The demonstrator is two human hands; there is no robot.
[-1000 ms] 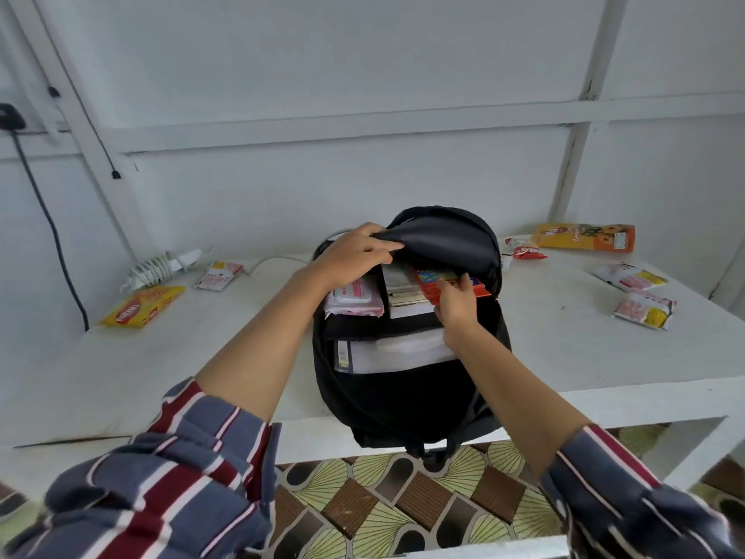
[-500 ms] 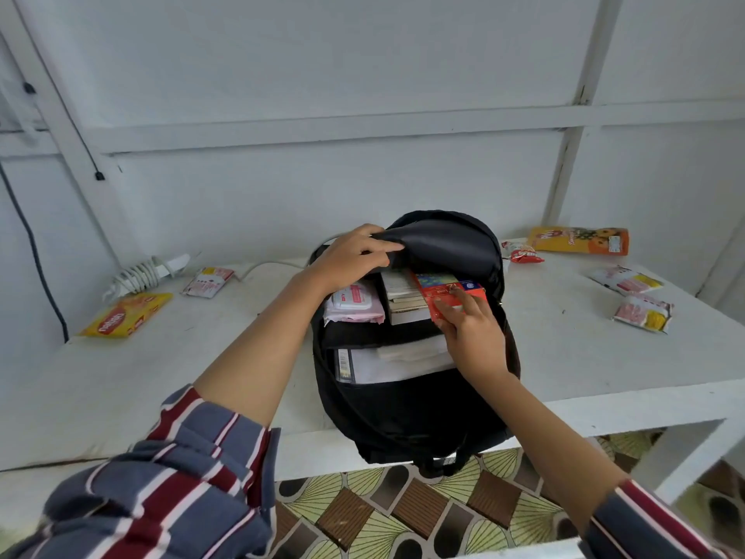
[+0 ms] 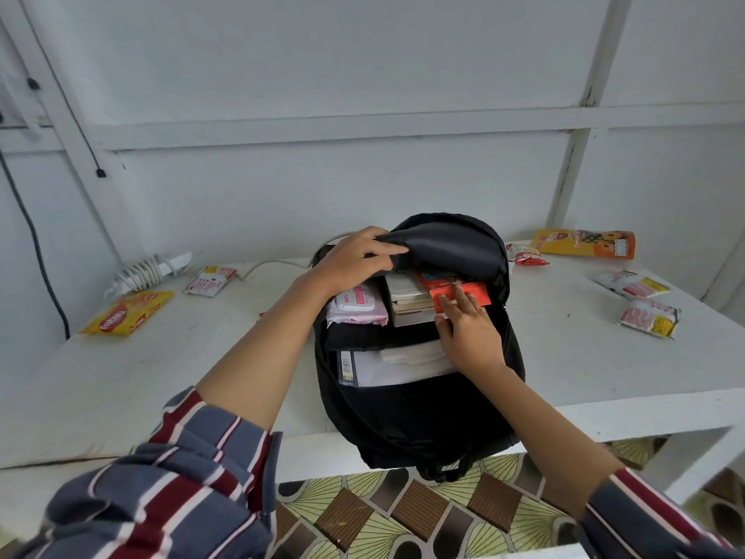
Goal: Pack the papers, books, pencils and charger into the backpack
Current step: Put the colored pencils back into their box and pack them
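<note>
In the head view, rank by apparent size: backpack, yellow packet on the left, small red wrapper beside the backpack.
1. backpack
2. yellow packet
3. red wrapper, though it lies farther back.

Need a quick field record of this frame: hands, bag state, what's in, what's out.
backpack: open, lying on the table, bottom end over the front edge
left hand: grips the top flap, lifted
right hand: fingers flat on the red box
main compartment: pink wipes pack, books, red box, side by side
front sleeve: papers
not packed: charger, coiled, far left by the wall
other: snack packets scattered on both sides of the table
</note>
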